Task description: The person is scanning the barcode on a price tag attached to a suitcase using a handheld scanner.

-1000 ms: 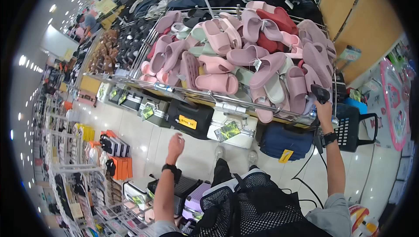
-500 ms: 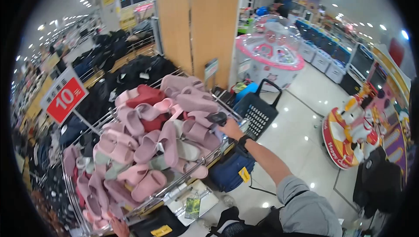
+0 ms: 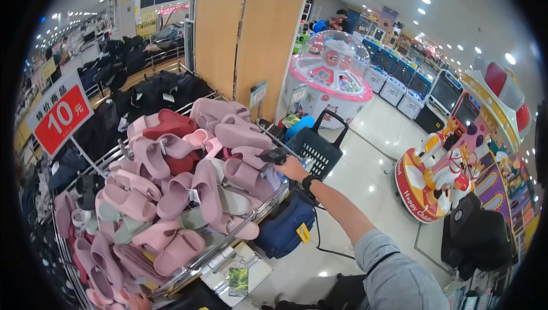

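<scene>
A wire bin (image 3: 214, 244) is heaped with pink, mauve, red and grey-green slide slippers (image 3: 208, 187). At its right side my right hand (image 3: 292, 168) is closed around a black handheld object (image 3: 274, 155) with a rounded head, held over the mauve slippers. I cannot tell its exact kind. Low at the bin's near left corner, my left hand (image 3: 137, 300) overlaps the lowest slippers and the rail; its fingers are partly cut off by the view's edge. A red and white price sign (image 3: 60, 117) stands over the bin's left side.
Beside my right arm are a black basket (image 3: 317, 147) and a blue bag (image 3: 286, 227) with a yellow tag. A wooden pillar (image 3: 262, 42) rises behind the bin. Further right stand a domed game machine (image 3: 331, 76), a children's ride (image 3: 419, 193) and a black seat (image 3: 476, 233).
The view has turned right, so the bin and sign sit further left. My right hand still holds the black object over the slippers; my left hand stays at the near corner.
</scene>
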A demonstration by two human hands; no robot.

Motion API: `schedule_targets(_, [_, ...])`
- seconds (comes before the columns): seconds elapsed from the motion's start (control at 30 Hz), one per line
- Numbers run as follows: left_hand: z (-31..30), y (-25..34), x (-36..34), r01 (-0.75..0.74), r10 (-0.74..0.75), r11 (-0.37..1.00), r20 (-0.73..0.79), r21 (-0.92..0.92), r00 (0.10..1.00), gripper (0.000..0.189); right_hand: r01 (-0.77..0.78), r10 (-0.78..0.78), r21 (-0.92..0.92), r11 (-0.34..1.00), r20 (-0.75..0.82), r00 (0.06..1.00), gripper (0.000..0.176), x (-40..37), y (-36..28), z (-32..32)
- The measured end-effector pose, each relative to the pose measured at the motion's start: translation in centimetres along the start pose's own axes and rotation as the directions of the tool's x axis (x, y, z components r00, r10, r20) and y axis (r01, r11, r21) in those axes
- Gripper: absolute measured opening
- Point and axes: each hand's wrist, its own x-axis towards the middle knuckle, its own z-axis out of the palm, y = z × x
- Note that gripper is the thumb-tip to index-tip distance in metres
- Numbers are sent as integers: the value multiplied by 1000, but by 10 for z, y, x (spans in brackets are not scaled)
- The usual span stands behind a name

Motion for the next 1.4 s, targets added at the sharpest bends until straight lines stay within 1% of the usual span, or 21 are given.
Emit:
schedule_targets(0.03, [20, -13, 12, 2, -7, 1000, -155, -28, 988, 30, 3, -3, -12, 1000, 10, 1000, 47, 0, -1, 1])
schedule_targets(0.07, [30, -22, 19, 6, -12, 999, -146, -38, 989, 30, 8, -8, -1, 1000, -8, 1000, 48, 2, 2, 3])
schedule_targets(0.1, [38, -26, 23, 8, -24, 998, -277, -58, 961, 30, 10, -10, 7, 1000, -26, 1000, 50, 0, 0, 1])
schedule_targets(0.13, [39, -22, 17, 7, -37, 997, -397, -77, 917, 33, -13, 13, -20, 1000, 26, 1000, 50, 2, 3, 0])
schedule_targets(0.17, [34, -19, 15, 46, -76, 995, -364, -91, 928, 32, -2, 2, -11, 1000, 19, 1000, 50, 4, 4, 2])
schedule_targets(0.27, [42, -22, 19, 19, -66, 994, -441, -110, 895, 31, 13, -13, 2, 1000, 20, 1000, 49, 4, 4, 3])
schedule_targets(0.33, [23, -1, 9, 82, -149, 983, -452, -165, 880, 30, 60, -58, 47, 997, -38, 998, 47, 3, 5, 4])
schedule_targets(0.43, [50, -35, 20, 35, -60, 997, -420, -66, 906, 21, 104, -102, 38, 994, -38, 994, 43, 7, 10, 5])
schedule_targets(0.5, [66, -41, 24, -20, 36, 999, -638, 32, 769, 20, 104, -103, 42, 994, -36, 994, 41, 7, 9, 5])
schedule_targets(0.53, [68, -44, 25, -26, 28, 1000, -631, 13, 775, 22, 106, -105, 24, 994, -31, 994, 41, 7, 8, 4])
schedule_targets(0.57, [56, -33, 22, 31, -43, 999, -545, -31, 837, 26, 107, -107, 9, 994, -30, 994, 41, 9, 10, 4])
schedule_targets(0.63, [65, -44, 29, 15, -72, 994, -556, -106, 828, 29, 108, -108, 16, 994, -34, 994, 43, 11, 15, 8])
schedule_targets(0.7, [69, -54, 32, 34, -77, 995, -512, -94, 856, 29, 135, -131, 35, 990, -100, 986, 41, 1, 2, 2])
schedule_targets(0.77, [82, -72, 43, 49, -80, 996, -464, -78, 882, 34, 66, -64, 18, 998, -64, 996, 40, -1, 4, 2])
schedule_targets(0.83, [96, -88, 51, 12, -36, 999, -497, -51, 867, 34, 54, -50, 50, 997, -77, 996, 41, -3, -1, 0])
schedule_targets(0.97, [88, -74, 43, 20, -67, 996, -576, -87, 815, 31, 72, -69, 25, 997, -96, 993, 44, 4, 7, 5])
schedule_targets(1.13, [106, -96, 49, 5, 9, 1000, -619, 21, 785, 43, 97, -94, 9, 995, -154, 984, 51, 4, 6, 6])
schedule_targets(1.23, [108, -104, 50, -21, 40, 999, -621, 37, 782, 43, 32, -33, -15, 999, -79, 996, 51, -1, -2, 3])
schedule_targets(1.3, [91, -85, 41, -26, 20, 1000, -589, -2, 808, 44, 40, -42, -34, 999, -77, 996, 52, 6, 5, 7])
schedule_targets(1.37, [65, -60, 30, 135, -155, 988, -377, -81, 913, 28, 121, -130, -68, 990, -143, 981, 50, 12, 13, 12])
schedule_targets(1.4, [79, -75, 39, 38, -71, 996, -478, -79, 875, 28, 110, -121, -93, 990, -124, 985, 48, 14, 14, 12])
